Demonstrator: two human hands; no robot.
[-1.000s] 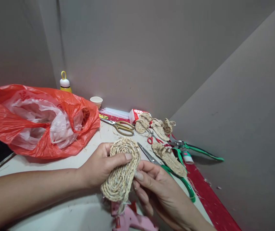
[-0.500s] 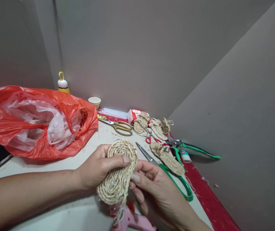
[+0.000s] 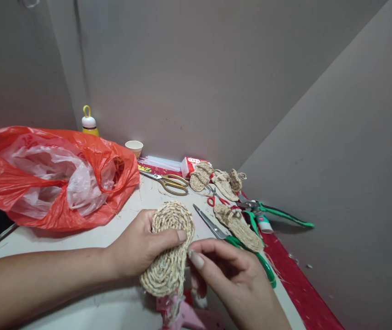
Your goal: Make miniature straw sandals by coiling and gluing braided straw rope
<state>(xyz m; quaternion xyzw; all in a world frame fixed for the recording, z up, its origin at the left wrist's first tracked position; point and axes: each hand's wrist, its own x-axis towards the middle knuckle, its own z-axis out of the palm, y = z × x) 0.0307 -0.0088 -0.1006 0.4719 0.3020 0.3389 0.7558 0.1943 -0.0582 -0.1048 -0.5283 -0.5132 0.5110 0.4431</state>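
Observation:
My left hand (image 3: pixel 148 245) grips a sole-shaped coil of braided straw rope (image 3: pixel 163 277), its thumb lying across the face and the other fingers hidden behind. A loose, frayed rope end hangs from the coil's lower edge. My right hand (image 3: pixel 226 275) is beside the coil's right edge, thumb and forefinger pinched together; whatever is between the tips is too small to make out. Below the coil lies a pink glue gun (image 3: pixel 189 316), partly covered by the rope end and my right hand. Green-handled scissors (image 3: pixel 213 224) rest just beyond my right hand.
Small woven straw sandals (image 3: pixel 240 229) lie at the right, near red-handled scissors (image 3: pixel 211 200) and green-handled pruning shears (image 3: pixel 278 211). Gold-handled scissors (image 3: pixel 173 183), glue sticks (image 3: pixel 160 162) and a paper cup (image 3: pixel 134 147) are at the back. A red plastic bag (image 3: pixel 120 201) fills the left.
My right hand has shifted slightly down, drawing its fingers a little away from the coil's edge. The left hand keeps its hold on the coil, almost still.

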